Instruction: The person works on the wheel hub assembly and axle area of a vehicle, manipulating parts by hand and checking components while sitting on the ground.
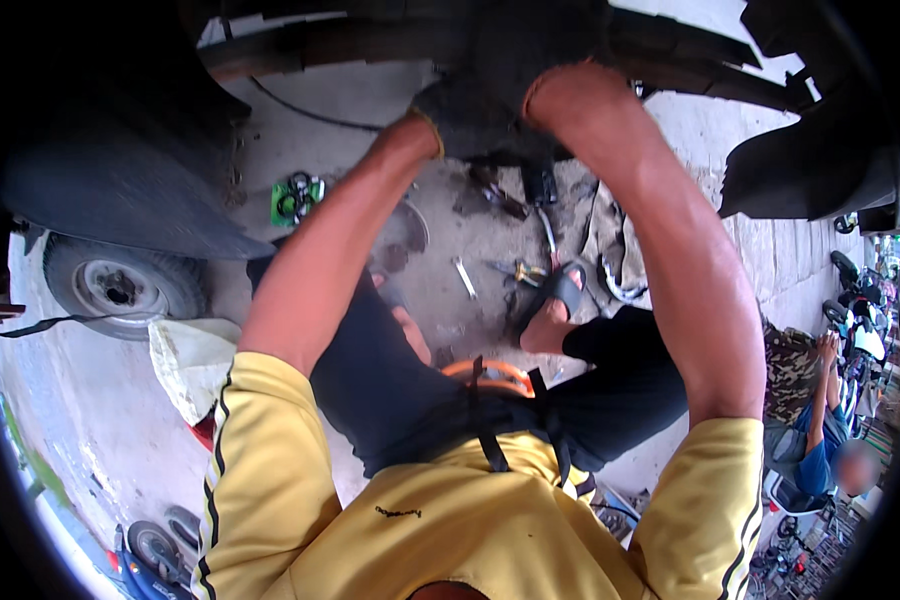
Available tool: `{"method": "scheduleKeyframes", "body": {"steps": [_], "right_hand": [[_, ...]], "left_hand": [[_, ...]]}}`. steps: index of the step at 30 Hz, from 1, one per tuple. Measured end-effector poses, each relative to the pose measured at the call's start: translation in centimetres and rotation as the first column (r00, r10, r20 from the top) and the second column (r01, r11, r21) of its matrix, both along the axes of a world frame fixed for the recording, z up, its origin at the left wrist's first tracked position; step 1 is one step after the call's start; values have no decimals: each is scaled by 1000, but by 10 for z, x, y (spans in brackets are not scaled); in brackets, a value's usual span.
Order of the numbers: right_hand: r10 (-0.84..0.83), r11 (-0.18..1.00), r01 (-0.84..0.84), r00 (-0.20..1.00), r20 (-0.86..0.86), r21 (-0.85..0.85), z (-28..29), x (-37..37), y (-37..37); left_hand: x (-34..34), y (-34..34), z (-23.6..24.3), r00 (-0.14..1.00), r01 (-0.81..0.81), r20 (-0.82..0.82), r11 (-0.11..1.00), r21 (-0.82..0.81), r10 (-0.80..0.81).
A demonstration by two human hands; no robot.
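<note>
Both my arms reach up to a dark vehicle underside [340,40] at the top of the view. My left hand [462,115], in a black glove with a yellowish cuff, is up against the dark parts there. Close beside it is my right hand [542,75], also in a black glove, with a reddish cuff. The fingers of both merge into the shadow, so whatever they touch or hold is hidden. On the floor below lie an open-end wrench [465,278], pliers [522,272] with yellowish handles and a dark tool-like piece [497,193].
A green card with black parts [296,198] lies on the floor at left. Farther left are a wheel [120,288] and a whitish sack [192,365]. An orange seat rim [490,374] shows between my legs. At right sits another person [810,430], near parked motorcycles [863,325].
</note>
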State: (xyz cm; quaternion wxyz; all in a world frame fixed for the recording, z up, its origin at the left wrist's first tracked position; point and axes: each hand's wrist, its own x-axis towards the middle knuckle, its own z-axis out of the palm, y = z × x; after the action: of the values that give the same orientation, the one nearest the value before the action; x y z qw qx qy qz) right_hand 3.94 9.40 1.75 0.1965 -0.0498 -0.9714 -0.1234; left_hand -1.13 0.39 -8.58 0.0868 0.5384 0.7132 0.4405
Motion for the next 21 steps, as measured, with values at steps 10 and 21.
{"method": "scheduleKeyframes", "body": {"steps": [10, 21], "right_hand": [[202, 920, -225, 974, -103, -320, 32, 65, 82], [233, 941, -278, 946, -226, -193, -31, 103, 169]], "left_hand": [[2, 6, 31, 995, 25, 104, 985, -170, -7], [5, 1, 47, 998, -47, -46, 950, -308, 35]]}}
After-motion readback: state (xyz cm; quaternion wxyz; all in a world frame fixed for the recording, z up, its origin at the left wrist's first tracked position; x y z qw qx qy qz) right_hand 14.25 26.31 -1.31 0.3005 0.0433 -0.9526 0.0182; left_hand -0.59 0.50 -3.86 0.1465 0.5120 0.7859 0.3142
